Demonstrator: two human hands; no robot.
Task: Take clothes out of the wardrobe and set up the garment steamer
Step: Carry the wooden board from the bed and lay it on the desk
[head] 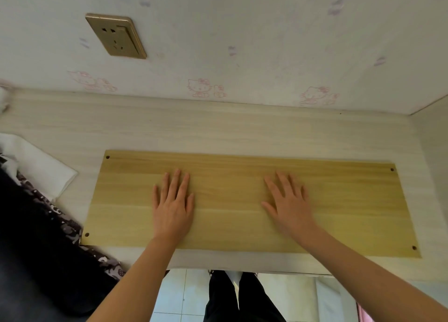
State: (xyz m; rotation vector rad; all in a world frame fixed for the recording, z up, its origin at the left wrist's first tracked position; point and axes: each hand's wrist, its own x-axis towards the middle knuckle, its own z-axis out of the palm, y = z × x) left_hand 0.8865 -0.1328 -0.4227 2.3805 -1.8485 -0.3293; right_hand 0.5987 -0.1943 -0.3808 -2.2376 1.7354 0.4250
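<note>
Two flat hands, left hand [172, 211], right hand [289, 206], wooden board [228, 195]

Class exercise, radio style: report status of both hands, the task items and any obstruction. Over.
Left hand and right hand open, flat on wooden board. No steamer in view. Dark clothing piled at left. Wall socket free.

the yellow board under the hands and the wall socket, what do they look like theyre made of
The yellow board looks like laminated particleboard or similar: smooth matt surface, printed-looking straight grain, drilled holes at the corners. Solid wood cannot be ruled out. The wall socket has a gold-coloured, brushed-looking faceplate with a soft sheen; metal or metal-finish plastic, the picture does not settle which.
</note>
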